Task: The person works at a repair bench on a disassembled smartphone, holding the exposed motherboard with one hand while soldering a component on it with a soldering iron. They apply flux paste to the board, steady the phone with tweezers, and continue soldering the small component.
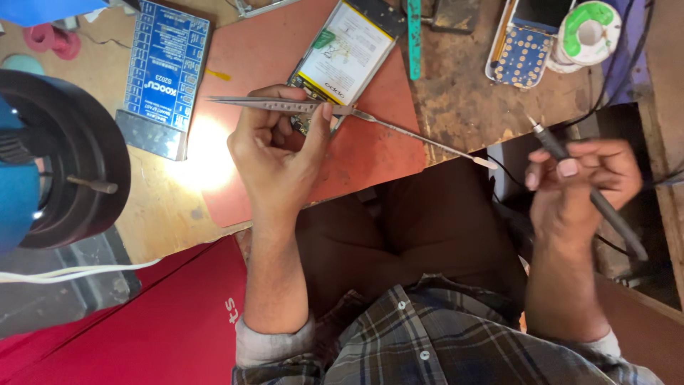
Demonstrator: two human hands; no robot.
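Currently noted: left hand over red mat, fingers closed on metal tweezers and thin metal spudger; spudger tip projecting past mat's right edge. Right hand well right of mat, off the bench edge, fingers closed around dark soldering iron, tip pointing up-left. Opened phone lying on mat just above left hand. Blue circuit board left of mat. Solder spool far right of mat.
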